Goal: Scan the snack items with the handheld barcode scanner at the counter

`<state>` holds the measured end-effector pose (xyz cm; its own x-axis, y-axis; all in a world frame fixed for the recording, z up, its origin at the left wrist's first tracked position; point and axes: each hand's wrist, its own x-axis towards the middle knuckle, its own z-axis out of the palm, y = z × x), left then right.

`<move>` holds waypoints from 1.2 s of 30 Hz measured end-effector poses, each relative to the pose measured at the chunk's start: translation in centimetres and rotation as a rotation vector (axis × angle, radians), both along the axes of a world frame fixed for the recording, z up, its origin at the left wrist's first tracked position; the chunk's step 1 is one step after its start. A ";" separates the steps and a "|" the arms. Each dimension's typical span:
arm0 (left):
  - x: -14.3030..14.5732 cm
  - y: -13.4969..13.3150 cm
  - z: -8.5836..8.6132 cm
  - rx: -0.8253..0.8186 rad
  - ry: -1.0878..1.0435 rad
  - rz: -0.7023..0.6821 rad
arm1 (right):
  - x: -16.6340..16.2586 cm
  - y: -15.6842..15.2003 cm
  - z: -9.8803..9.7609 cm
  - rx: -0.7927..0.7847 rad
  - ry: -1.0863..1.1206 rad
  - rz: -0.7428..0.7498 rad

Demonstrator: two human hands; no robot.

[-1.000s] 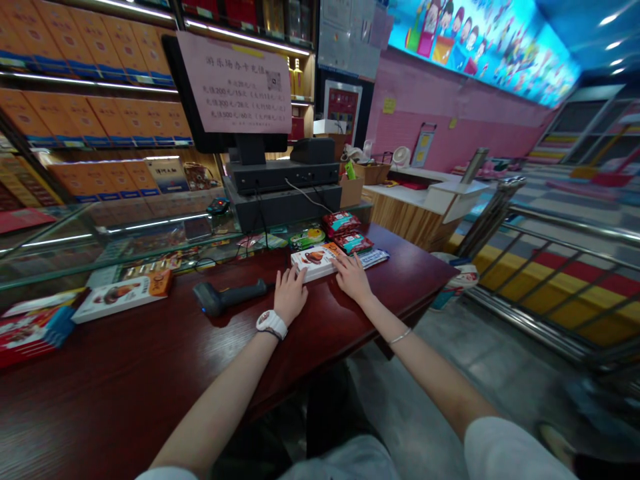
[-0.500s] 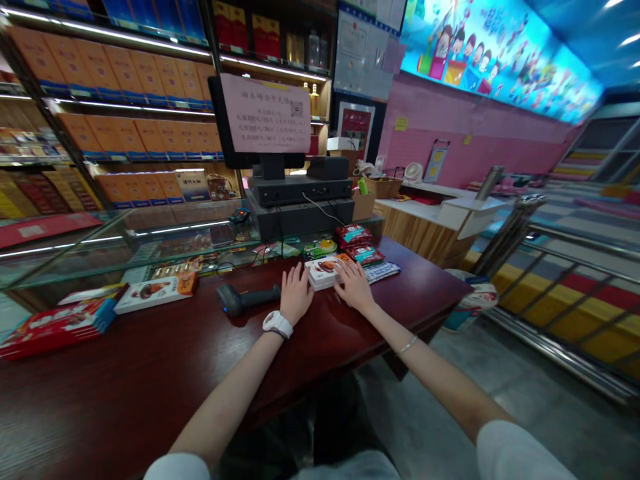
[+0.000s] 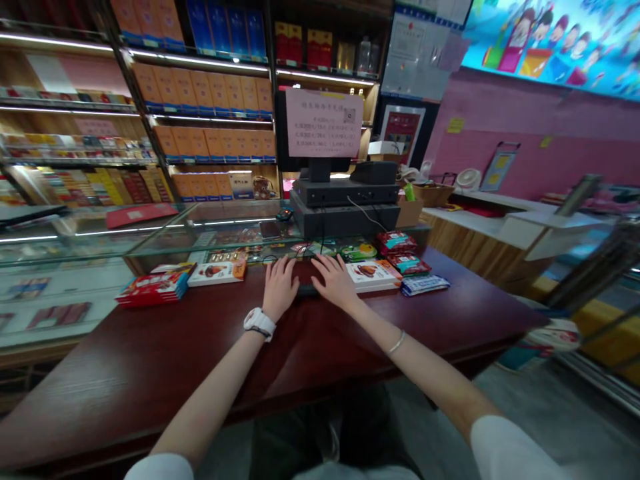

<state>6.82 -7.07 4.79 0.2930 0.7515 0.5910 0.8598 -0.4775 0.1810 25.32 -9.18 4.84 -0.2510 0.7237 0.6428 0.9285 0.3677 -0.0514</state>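
On the dark red table, my left hand [image 3: 280, 290] lies with fingers stretched forward and a white watch at the wrist. Between the hands shows a dark part of the barcode scanner [image 3: 309, 291]; the rest of it is hidden by my left hand. My right hand [image 3: 335, 283] has its fingers spread, just left of a stack of white boxes [image 3: 375, 277] with a brown and orange picture. Red snack bags [image 3: 407, 263] and a blue-white packet [image 3: 425, 285] lie right of the boxes. A green packet [image 3: 360, 252] is behind them.
Red packs [image 3: 153, 288] and another white box [image 3: 217, 272] lie on the left of the table [image 3: 200, 353]. Behind it stand a glass display case [image 3: 220, 223] and a dark cash register [image 3: 345, 217] with cables. A metal railing is at the far right.
The view has turned left. My right hand has come off the white boxes to their left side, and my left hand now covers much of the scanner.
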 end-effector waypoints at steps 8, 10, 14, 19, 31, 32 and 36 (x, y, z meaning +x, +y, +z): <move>-9.1 1.4 -1.5 0.018 -0.061 0.215 | -9.6 2.3 -0.4 -0.024 0.064 0.163; -11.1 1.8 -1.9 0.008 -0.079 0.278 | -11.9 2.7 -0.5 -0.038 0.081 0.199; -14.5 2.8 -2.6 -0.001 -0.110 0.372 | -16.5 3.4 -0.8 -0.090 0.097 0.252; -17.5 3.7 -3.8 -0.030 -0.048 0.461 | -21.4 5.0 -2.3 -0.227 0.110 0.219; -19.6 6.3 -6.1 -0.151 0.071 0.559 | -25.1 9.7 -6.7 -0.398 0.054 0.050; -19.7 6.5 -6.2 -0.157 0.071 0.565 | -25.2 10.0 -7.0 -0.427 0.065 0.037; -19.7 6.8 -6.4 -0.197 0.073 0.572 | -25.4 10.6 -7.3 -0.513 0.088 0.019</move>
